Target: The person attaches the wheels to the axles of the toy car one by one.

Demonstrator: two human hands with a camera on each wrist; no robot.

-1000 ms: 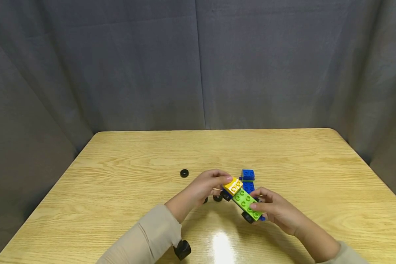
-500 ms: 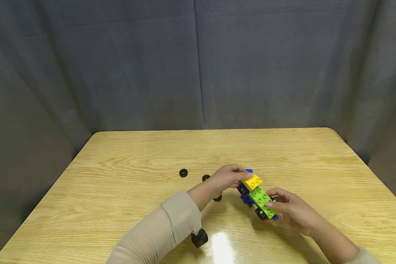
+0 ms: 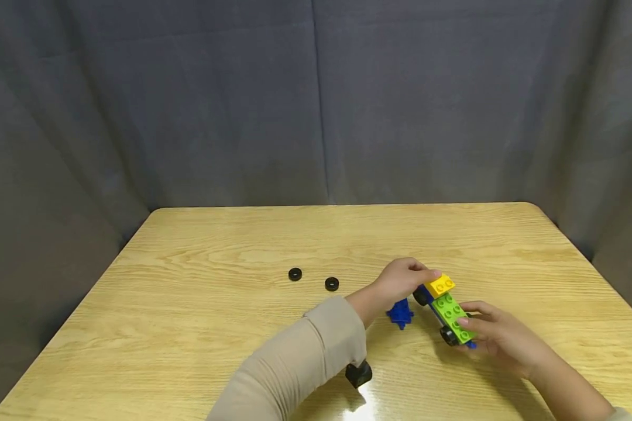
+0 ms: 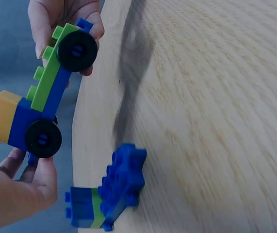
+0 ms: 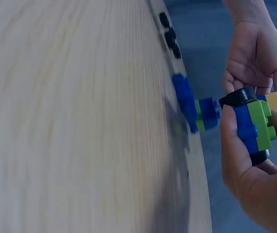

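Between both hands, raised above the table, is a toy car built of bricks [image 3: 450,316], with a lime-green plate, blue base, black wheels and a yellow brick on its left end. My left hand [image 3: 400,285] pinches the yellow-brick end; the left wrist view shows fingers on that brick [image 4: 5,116] and under the blue part. My right hand [image 3: 505,339] grips the opposite end, thumb on the green studs. Below the car, a blue brick chassis without wheels [image 3: 400,314] lies on the table, partly hidden by my left hand; the left wrist view shows its blue and green raised end [image 4: 85,206].
Two black tyres [image 3: 295,274] lie on the wooden table [image 3: 189,327] to the left. Three black tyres [image 5: 170,38] show in the right wrist view. A black wrist camera [image 3: 359,374] hangs under the left sleeve. A grey curtain [image 3: 316,117] stands behind the table.
Both hands have carried the toy car to the right, still gripping both ends. More of the blue chassis's lower end shows now. The left arm now covers one tyre.
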